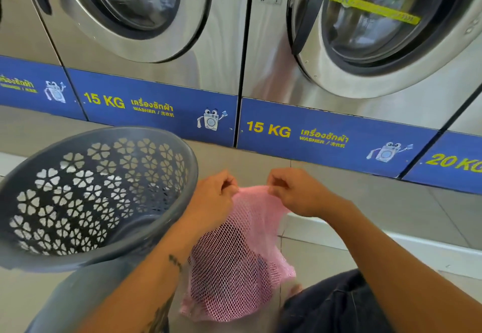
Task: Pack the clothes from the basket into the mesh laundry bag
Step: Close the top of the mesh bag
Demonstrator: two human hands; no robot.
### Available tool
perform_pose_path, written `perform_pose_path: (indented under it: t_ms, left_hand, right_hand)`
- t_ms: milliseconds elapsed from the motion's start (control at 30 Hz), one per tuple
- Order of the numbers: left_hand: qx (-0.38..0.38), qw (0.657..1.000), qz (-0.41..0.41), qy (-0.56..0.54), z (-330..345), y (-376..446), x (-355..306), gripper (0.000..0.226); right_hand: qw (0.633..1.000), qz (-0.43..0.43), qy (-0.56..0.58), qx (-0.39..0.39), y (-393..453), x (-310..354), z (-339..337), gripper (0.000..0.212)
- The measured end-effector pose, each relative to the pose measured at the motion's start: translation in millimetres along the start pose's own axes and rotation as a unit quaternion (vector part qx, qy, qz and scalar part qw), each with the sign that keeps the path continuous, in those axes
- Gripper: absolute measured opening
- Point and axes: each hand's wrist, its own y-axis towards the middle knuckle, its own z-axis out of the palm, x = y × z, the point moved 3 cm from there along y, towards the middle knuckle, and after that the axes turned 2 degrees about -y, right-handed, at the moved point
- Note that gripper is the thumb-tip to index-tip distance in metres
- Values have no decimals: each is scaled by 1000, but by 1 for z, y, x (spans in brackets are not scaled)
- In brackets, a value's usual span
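Status: near done, I judge. Grey basket (86, 197) on the floor shows no clothes inside. Pink mesh laundry bag (234, 259), beside it, holds dark clothes. My left hand (214, 197) and right hand (300, 193) each pinch the bag's gathered mouth. Left: closing it.

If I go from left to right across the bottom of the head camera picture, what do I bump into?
Gray basket → left hand → pink mesh bag → right hand.
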Motion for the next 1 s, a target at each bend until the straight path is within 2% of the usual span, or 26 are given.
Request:
perform_pose_path:
  t_ms: [133,300,400,567,867,967,1000]
  left_hand:
    - [21,1000,-9,19,2,-1,3,25]
    - [51,998,2,25,9,-6,4,24]
    - [30,997,5,74,9,-5,10,15]
    - [27,989,-28,145,9,-4,20,24]
    - [53,988,-103,101,17,-4,24,19]
    - [50,989,-94,102,17,-2,25,19]
    - [47,990,-90,100,17,-2,25,19]
  right_hand:
    - [995,-4,94,16,-8,4,20,3]
    - [991,-18,131,10,-8,13,43,18]
    - [993,-12,113,10,-3,11,45,23]
    - [997,29,65,31,-5,-13,36,22]
    - [988,129,-44,68,-23,-56,26,18]
    - [991,99,-51,70,-29,-41,41,6]
    - [993,79,-40,72,-29,-33,47,12]
